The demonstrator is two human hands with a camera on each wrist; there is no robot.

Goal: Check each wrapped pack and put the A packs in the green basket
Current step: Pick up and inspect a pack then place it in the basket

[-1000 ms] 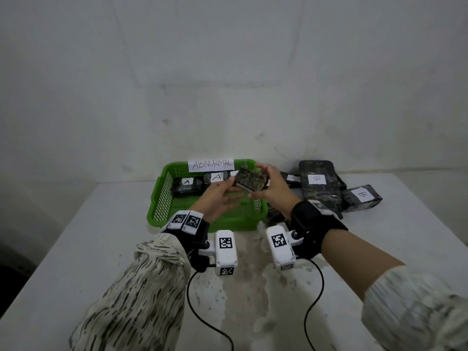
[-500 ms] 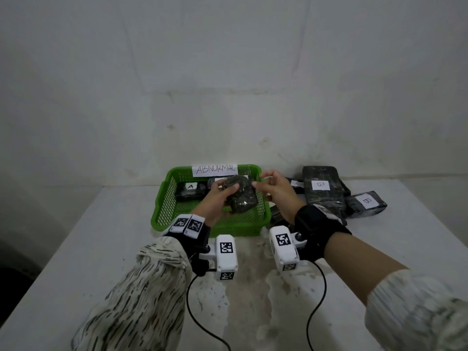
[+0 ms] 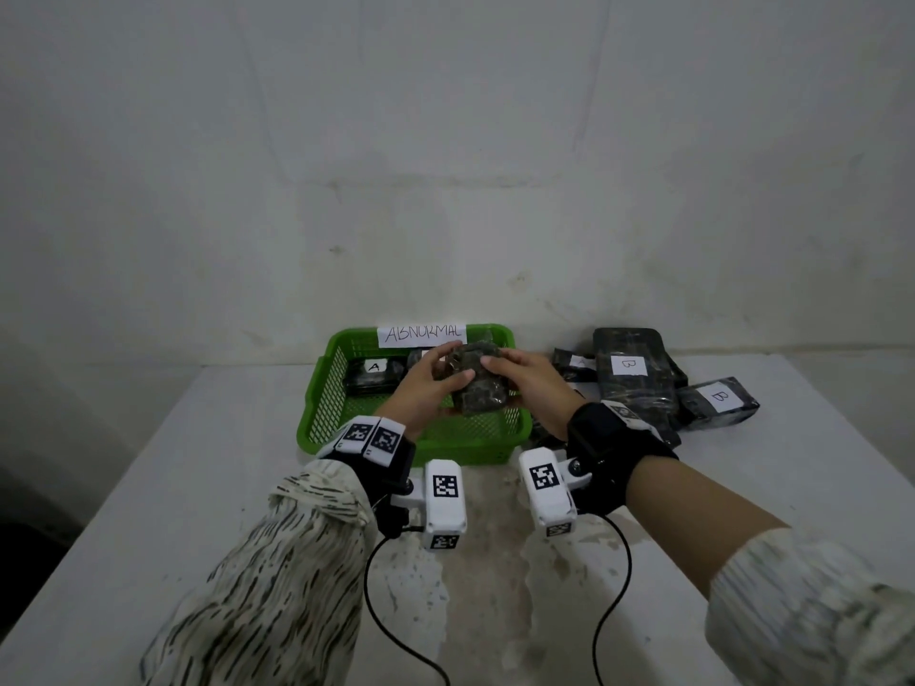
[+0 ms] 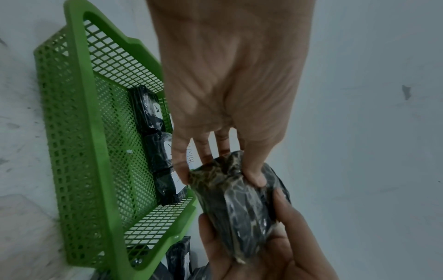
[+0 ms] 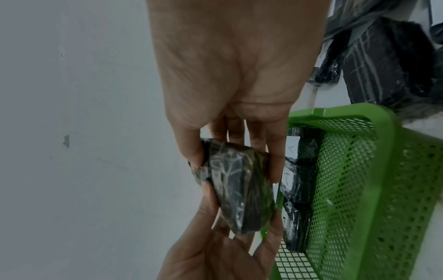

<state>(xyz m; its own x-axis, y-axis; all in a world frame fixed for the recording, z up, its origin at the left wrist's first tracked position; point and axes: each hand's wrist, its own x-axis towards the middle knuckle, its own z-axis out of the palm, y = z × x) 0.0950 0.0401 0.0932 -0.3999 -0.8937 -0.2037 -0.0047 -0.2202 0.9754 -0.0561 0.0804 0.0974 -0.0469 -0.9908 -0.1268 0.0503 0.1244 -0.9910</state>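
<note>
Both hands hold one dark wrapped pack [image 3: 479, 391] in the air above the right half of the green basket [image 3: 317, 418]. My left hand [image 3: 453, 366] grips its left end, thumb on top. My right hand [image 3: 500, 376] cups its right side and underside. No label shows on the pack [image 4: 239, 204] in the left wrist view, nor on the pack [image 5: 239, 189] in the right wrist view. In the basket lie packs marked A [image 3: 374, 377], lined along its far wall [image 5: 299, 170].
A paper sign reading ABNORMAL [image 3: 422, 334] is fixed to the basket's far rim. Right of the basket is a pile of dark packs, two showing B labels [image 3: 628, 364] [image 3: 719, 397]. The white table [image 3: 198, 487] meets the wall just behind them.
The pack has been turned over between the hands and now sits a little lower over the basket. My left hand has come from beneath it to grip its end.
</note>
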